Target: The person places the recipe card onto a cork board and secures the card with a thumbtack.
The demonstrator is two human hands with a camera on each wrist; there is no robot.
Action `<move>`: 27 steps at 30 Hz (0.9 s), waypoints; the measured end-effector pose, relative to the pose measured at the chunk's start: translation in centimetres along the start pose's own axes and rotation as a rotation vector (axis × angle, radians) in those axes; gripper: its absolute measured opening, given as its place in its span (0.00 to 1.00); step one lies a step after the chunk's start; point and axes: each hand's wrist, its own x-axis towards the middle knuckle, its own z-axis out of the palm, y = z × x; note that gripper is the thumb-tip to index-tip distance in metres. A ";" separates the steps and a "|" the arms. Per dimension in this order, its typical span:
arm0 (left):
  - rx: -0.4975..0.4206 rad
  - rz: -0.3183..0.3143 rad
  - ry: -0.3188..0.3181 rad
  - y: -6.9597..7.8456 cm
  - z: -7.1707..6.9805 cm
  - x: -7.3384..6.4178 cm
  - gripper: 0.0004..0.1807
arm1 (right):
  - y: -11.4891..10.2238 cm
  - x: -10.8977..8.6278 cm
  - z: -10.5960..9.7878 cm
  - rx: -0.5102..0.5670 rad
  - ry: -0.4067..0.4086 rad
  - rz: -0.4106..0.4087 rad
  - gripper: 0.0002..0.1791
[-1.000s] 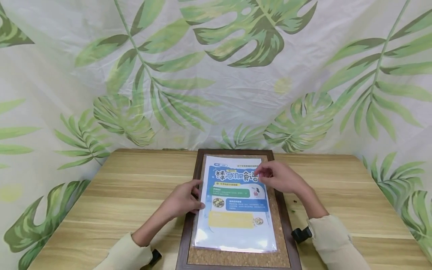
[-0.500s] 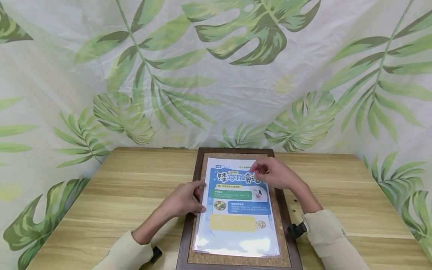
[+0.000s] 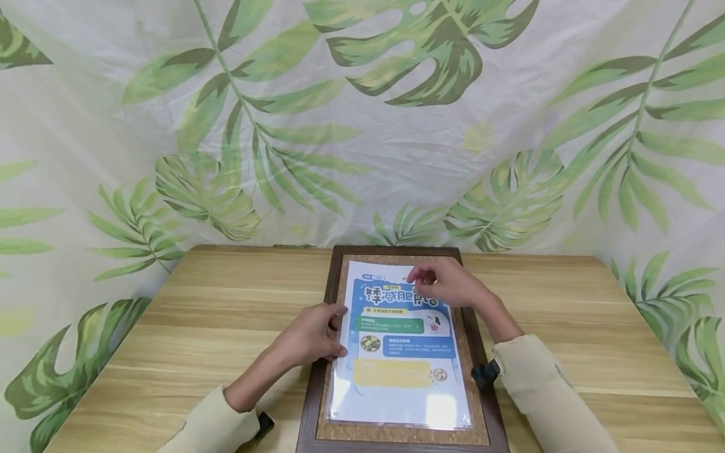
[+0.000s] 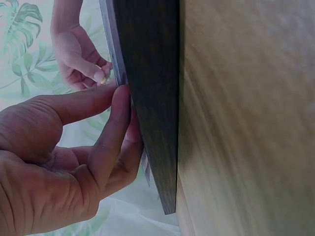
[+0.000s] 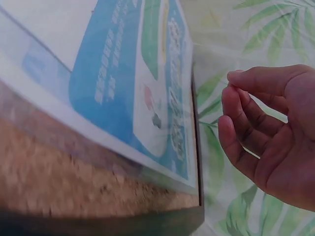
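Observation:
A printed sheet in a clear, glossy cover point(image 3: 391, 362) lies on a cork board point(image 3: 404, 434) with a dark wooden frame. My left hand point(image 3: 311, 333) is at the sheet's left edge; in the left wrist view its thumb and forefinger pinch that edge beside the dark frame. Over the sheet's top right part is my right hand point(image 3: 444, 283), thumb and forefinger tips together. A small yellow-and-clear thing point(image 4: 103, 78) shows between these fingertips in the left wrist view; its kind is too small to make out. The right wrist view shows the other fingers of that hand point(image 5: 270, 132) curled loosely.
The board stands upright to me on a wood-grain table point(image 3: 238, 296), its far end close to the back edge. Behind hangs a pale curtain point(image 3: 396, 163) printed with green leaves. Small dark specks were visible right of the board near my right forearm.
My right hand has moved left across the top of the sheet, with its forearm following. The sheet has shifted slightly right and down in view; my left hand stays at its edge.

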 end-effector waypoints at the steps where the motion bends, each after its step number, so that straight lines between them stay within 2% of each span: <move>1: 0.005 0.006 0.003 0.0 0.0 0.1 0.43 | 0.1 0.3 0.2 0.006 -0.004 -0.003 0.09; 10: 0.091 0.051 0.019 -0.3 -0.2 0.4 0.41 | 0.1 2.2 1.5 0.040 -0.044 -0.001 0.10; 19: 0.077 0.043 0.009 -0.4 -0.4 0.3 0.39 | -0.3 4.0 2.9 0.064 -0.059 0.001 0.10; 27: 0.028 0.030 -0.014 -0.4 -0.3 0.0 0.37 | -0.3 5.7 3.8 0.088 -0.074 0.027 0.11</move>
